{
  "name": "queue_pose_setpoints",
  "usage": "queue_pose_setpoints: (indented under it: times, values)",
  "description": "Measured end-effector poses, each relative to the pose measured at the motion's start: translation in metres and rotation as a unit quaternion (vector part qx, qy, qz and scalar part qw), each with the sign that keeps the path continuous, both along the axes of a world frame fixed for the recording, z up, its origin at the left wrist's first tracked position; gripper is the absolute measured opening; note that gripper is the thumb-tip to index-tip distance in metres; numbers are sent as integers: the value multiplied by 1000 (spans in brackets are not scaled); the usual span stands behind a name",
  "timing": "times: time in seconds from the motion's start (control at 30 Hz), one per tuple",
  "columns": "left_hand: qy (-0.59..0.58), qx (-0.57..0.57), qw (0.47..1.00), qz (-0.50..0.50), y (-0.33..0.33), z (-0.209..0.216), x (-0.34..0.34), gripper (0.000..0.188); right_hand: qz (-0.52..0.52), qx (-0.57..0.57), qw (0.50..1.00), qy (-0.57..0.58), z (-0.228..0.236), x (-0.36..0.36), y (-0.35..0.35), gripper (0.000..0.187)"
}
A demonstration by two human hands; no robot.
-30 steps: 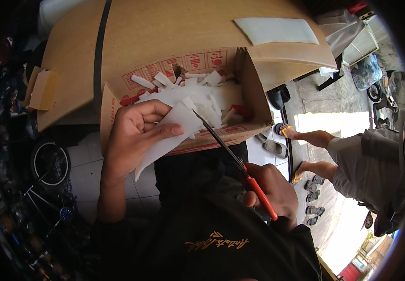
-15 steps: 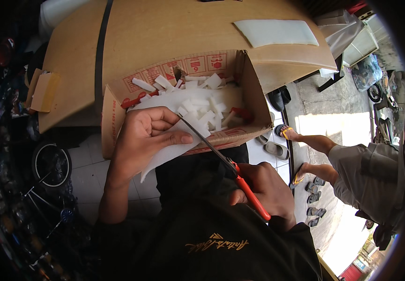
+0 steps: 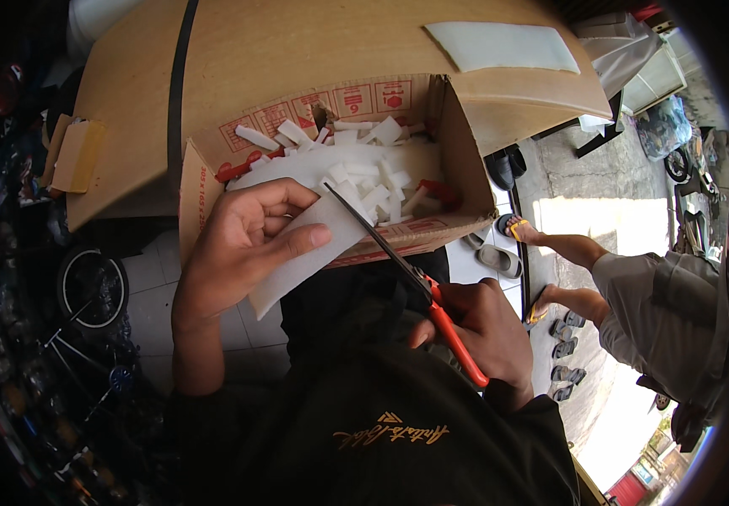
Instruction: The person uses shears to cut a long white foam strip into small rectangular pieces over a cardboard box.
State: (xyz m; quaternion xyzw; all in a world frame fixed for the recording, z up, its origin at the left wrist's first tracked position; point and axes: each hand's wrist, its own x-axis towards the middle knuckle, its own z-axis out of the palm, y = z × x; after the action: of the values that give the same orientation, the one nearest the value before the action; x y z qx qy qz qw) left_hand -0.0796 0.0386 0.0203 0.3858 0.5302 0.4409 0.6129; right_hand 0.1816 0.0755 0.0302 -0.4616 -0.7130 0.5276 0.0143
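My left hand [image 3: 246,240] pinches a white foam sheet [image 3: 301,257] between thumb and fingers, over the near side of a cardboard box [image 3: 476,160]. In my right hand [image 3: 482,337] is a pair of scissors [image 3: 457,341] with red handles and dark blades. The blades lie along the upper right part of the sheet, their tips close to my left fingertips. Inside the box are several small cut white foam pieces [image 3: 373,190], a larger white sheet and some red parts, partly covered by the foam.
A large brown table or board [image 3: 271,51] spans the back, with a flat white foam sheet [image 3: 503,46] at its right. A small open carton [image 3: 78,156] sits at the left, above a bicycle [image 3: 93,287]. To the right, a person in sandals [image 3: 579,244] stands near several pairs of footwear.
The sheet in my left hand has turned and lies flatter toward me, showing more of its face. My left hand has shifted slightly, and the scissors stay along the sheet.
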Motion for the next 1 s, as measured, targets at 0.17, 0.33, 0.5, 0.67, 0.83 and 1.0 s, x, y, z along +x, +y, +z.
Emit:
queue_pose_setpoints:
  times: [0.17, 0.33, 0.5, 0.67, 0.83, 1.0]
  values:
    - [4, -30, 999, 23, 0, 3, 3, 14, 78, -43, 996, -21, 5, 3, 5, 60]
    - [9, -39, 999, 24, 1, 4, 9, 13, 82, -41, 995, 24, 2, 6, 5, 65]
    - [3, -6, 999, 37, 1, 0, 12, 18, 74, -53, 996, 14, 5, 1, 6, 64]
    - [18, -35, 999, 8, 4, 2, 8, 14, 14, 19, 1000, 13, -2, 0, -4, 62]
    - [11, 0, 1000, 19, 3, -5, 8, 18, 5, -32, 999, 15, 1, -5, 1, 50]
    - [-5, 21, 999, 32, 1, -6, 5, 17, 48, -41, 998, -17, 2, 2, 4, 59]
